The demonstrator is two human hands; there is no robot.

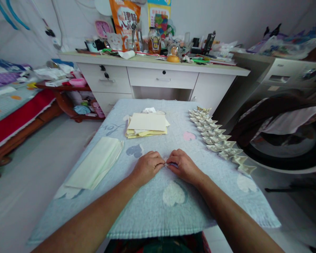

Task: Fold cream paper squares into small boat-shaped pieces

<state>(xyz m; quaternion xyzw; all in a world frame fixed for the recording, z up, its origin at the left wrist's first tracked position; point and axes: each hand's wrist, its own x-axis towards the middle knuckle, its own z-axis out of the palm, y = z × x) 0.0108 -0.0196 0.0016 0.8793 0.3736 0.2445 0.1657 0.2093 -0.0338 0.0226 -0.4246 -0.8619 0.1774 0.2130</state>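
Note:
Near the middle of the cloth-covered table, my left hand (150, 163) and my right hand (183, 165) meet fingertip to fingertip. Both are closed in a pinch on a small piece of paper (166, 164), of which only a pale sliver shows; the fingers hide its shape. To the right, folded paper boats (214, 133) stand in a long slanting row, tucked against each other. Beyond my hands lies a stack of cream and yellow paper sheets (146, 122). Larger pale green folded sheets (97, 163) rest left of my left forearm.
A blue cloth with heart patterns (147, 207) covers the table. Behind it stands a white desk (163, 75) crowded with a jar (154, 40), bags and small items. At the right is a washing machine (284, 80) with clothes hanging from its door opening. A bed (18, 116) stands left.

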